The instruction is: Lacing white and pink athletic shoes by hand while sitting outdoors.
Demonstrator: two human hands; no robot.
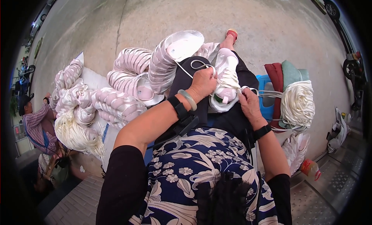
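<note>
Two hands [202,85] [250,105] | fingers closed, each pinching white laces [229,78] | pale shoe [226,59] on lap [243,71]

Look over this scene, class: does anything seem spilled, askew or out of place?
Nothing looks spilled. The cream lace bundle at the left stands out mildly: its loose strands splay untidily, while the white lace bundle at the right looks more compact.

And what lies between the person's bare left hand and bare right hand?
In the head view, a pale pink-and-white lace-up shoe lies between the left hand and right hand.
</note>
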